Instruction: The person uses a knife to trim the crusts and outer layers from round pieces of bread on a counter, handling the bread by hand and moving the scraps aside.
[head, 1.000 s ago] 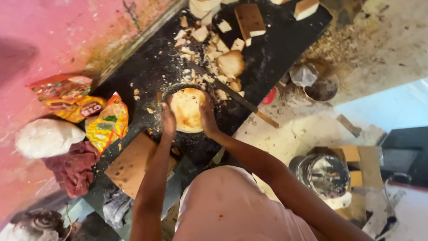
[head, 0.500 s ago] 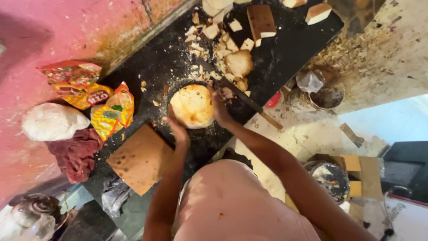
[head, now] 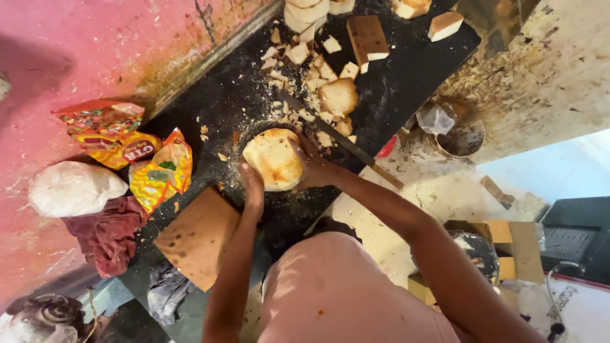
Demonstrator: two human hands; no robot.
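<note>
1. The black counter (head: pixel 210 108) carries everything.
2. The round pale lump (head: pixel 274 159) sits mid-counter.
3. The right hand (head: pixel 312 168) cups the lump's right side.
4. The left hand (head: pixel 252 187) presses flat against its near-left edge.
5. Wood chips (head: pixel 305 76) lie beyond the lump.

Pale pink smooth-fabric garment (head: pixel 330 292) over torso, fills lower middle of view, light patches across it. Both forearms bare to past elbow, no sleeve visible. Left hand (head: pixel 253 188) bare, slim; right hand (head: pixel 311 166) bare. No gloves, rings, watch or wristbands visible.
</note>
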